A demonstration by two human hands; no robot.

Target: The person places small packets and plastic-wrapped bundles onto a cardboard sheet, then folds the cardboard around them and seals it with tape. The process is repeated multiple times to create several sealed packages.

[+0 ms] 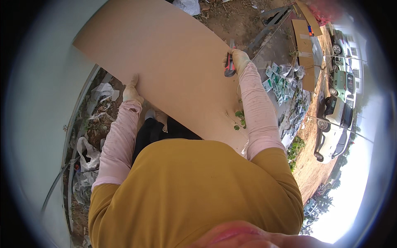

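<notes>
A large flat sheet of brown cardboard (pixel 173 65) stretches in front of my body, from the pale wall towards my right side. My left hand (pixel 132 90) grips its near edge, thumb on top and fingers out of sight beneath. In my right hand (pixel 239 59) is a red and black utility knife (pixel 229 63), its metal front end pointing away from me at the far edge of the sheet. Whether the blade touches the cardboard I cannot tell. A small leafy sprig (pixel 240 119) shows against the sheet near my right forearm.
A pale wall (pixel 40 102) rises on my left. Plastic bags (pixel 88 153) and scraps litter the soil beside it. To the right are green-and-white packets (pixel 280 82), taped cardboard (pixel 305 55) and a metal frame (pixel 268 29). Parked cars (pixel 335 124) stand farther off.
</notes>
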